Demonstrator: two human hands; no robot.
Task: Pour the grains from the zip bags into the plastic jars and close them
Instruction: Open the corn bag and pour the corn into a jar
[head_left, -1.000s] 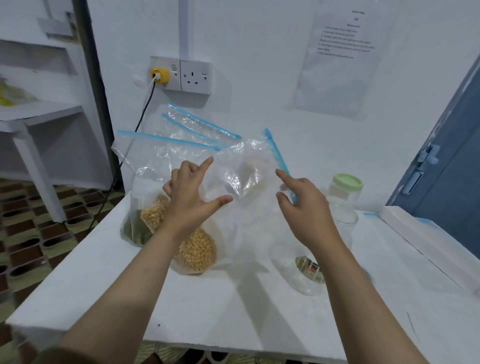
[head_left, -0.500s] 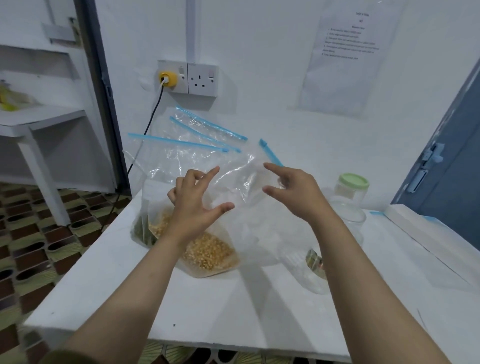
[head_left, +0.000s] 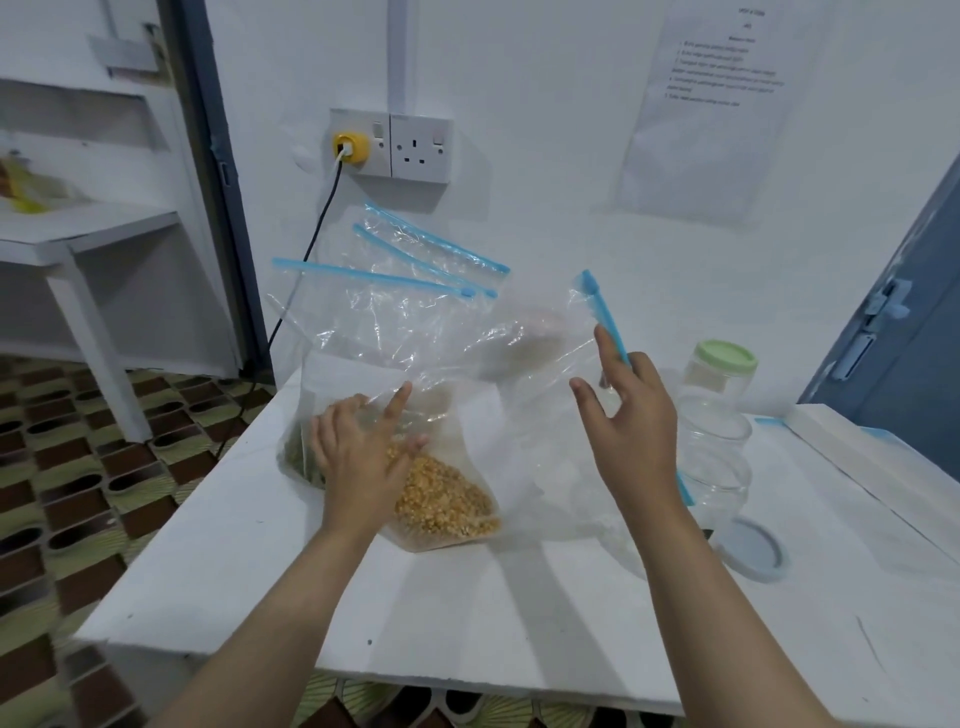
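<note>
A zip bag of yellow grains (head_left: 447, 506) lies on the white table (head_left: 467, 623). My left hand (head_left: 363, 460) rests flat on it with fingers spread. A bag of greenish grains (head_left: 295, 457) sits behind it. A large clear bag (head_left: 519, 353) with a blue zip strip (head_left: 597, 301) stands crumpled in the middle. My right hand (head_left: 631, 421) is open beside that strip, index finger touching it. On the right stand open clear jars (head_left: 719, 447) and a jar with a green lid (head_left: 724, 364). A grey-blue lid (head_left: 753, 551) lies flat near my right forearm.
More zip bags (head_left: 415, 260) lean against the wall under a double socket (head_left: 395, 148) with a black cable. A white board (head_left: 872, 467) lies along the table's right side. A blue door is at far right, a white shelf at left.
My left hand has dropped from the upright clear bag down onto the yellow grain bag. My right hand has shifted right to the blue zip strip.
</note>
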